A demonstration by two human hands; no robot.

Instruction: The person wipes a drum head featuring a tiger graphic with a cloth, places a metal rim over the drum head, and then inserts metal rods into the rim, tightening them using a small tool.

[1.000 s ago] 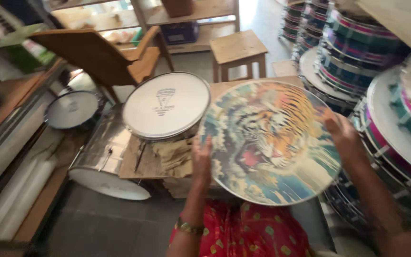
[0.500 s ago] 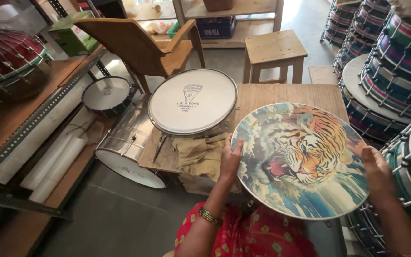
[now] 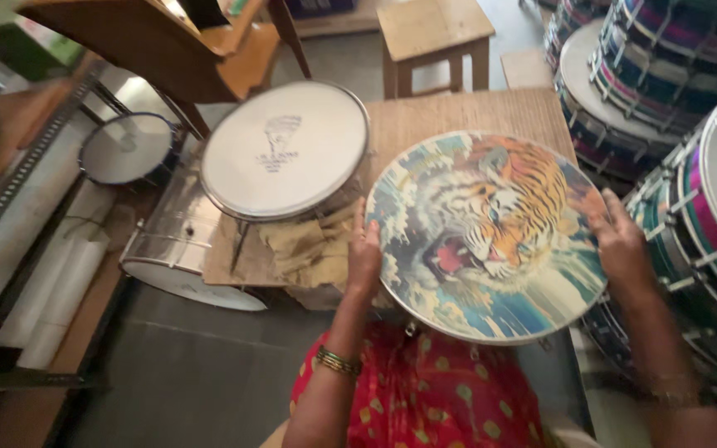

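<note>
I hold one tiger-printed drumhead (image 3: 489, 235) by its rim, left hand (image 3: 364, 259) and right hand (image 3: 621, 246) closed on opposite edges, above the wooden table (image 3: 458, 112). Beside it lie a white drumhead (image 3: 285, 149) and folded cloths (image 3: 309, 249); stacked drums (image 3: 649, 75) crowd the right. Since earlier, the drumhead sits closer and higher in view.

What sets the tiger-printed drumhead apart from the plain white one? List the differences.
The round tiger-printed drumhead carries a colourful picture; the round plain white drumhead shows only a small grey mark. The tiger-printed drumhead is gripped at opposite edges by the left hand and right hand; the plain white drumhead rests untouched. Both are round with thin rims.
</note>
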